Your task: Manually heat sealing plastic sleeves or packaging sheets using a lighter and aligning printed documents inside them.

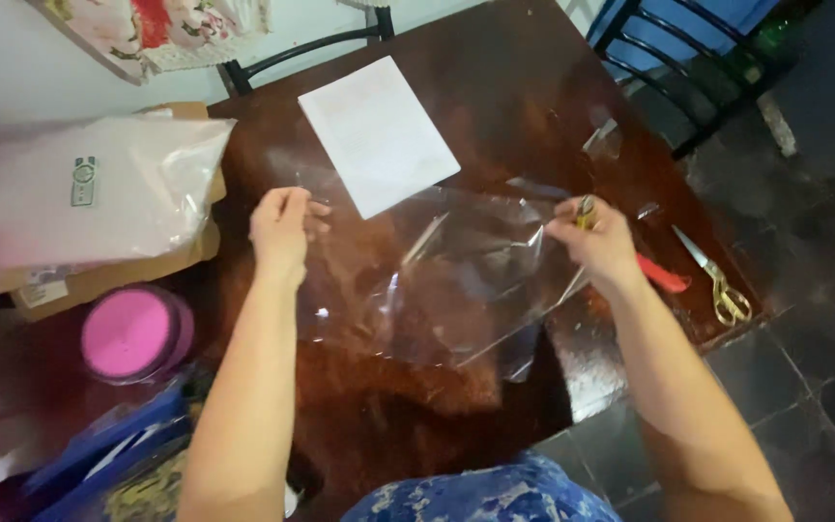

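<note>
Head view shows the left hand (280,229) and the right hand (596,242) well apart, each pinching one side of a clear plastic sheet (456,280). It hangs between them over the dark wooden table (524,97), its long axis running from hand to hand, equally near to both. Under the right hand lies one red-handled tool (662,275); beyond it, one pair of gold scissors (717,280). One white paper sheet (377,133) lies further away, and one pink round lid (132,332) sits to the left.
</note>
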